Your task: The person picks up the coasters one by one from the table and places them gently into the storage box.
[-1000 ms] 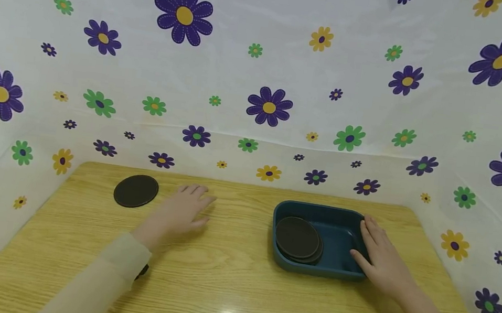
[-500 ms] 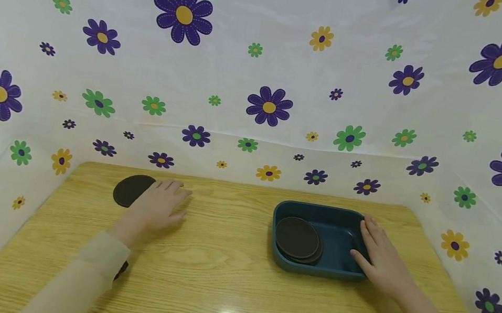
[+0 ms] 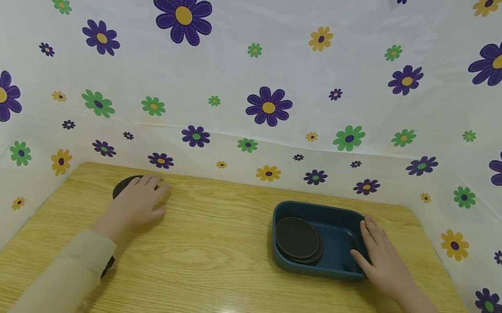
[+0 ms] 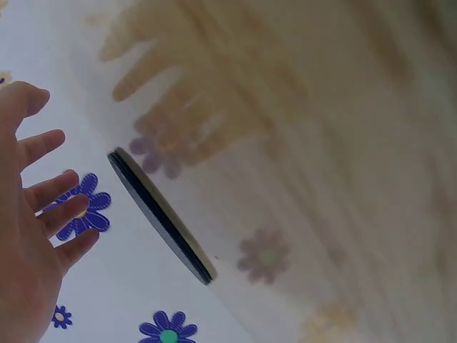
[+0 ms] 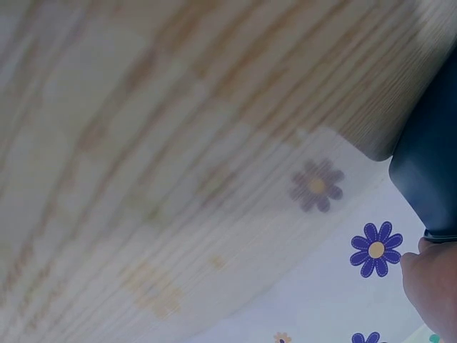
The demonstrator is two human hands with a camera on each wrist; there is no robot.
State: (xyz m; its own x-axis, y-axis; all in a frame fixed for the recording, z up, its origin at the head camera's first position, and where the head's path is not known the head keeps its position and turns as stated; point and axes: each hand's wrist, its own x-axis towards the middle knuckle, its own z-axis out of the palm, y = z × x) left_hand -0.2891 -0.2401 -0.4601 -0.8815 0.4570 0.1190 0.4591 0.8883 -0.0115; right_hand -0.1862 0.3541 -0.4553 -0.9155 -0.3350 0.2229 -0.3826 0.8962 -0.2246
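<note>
At the far left of the table, a flat round black coaster [image 3: 121,186] is partly hidden in the head view by my left hand [image 3: 134,203]. The left wrist view shows a gap between the loosely spread fingers of that hand [image 4: 36,214] and the thin edge of the coaster [image 4: 161,214]. To the right stands a dark blue rectangular bin [image 3: 312,271]. Several black coasters [image 3: 296,236] lie stacked in its left end. My right hand [image 3: 382,261] rests on the bin's right rim, fingers fairly straight, thumb over the inside.
The wooden table [image 3: 206,277] has a glossy surface that reflects the hands. A white cloth [image 3: 224,68] printed with flowers rises behind the table and along both sides.
My left hand has moved left across the table, from beside the coaster to over its right part. The right hand, the bin and the stacked coasters look unmoved.
</note>
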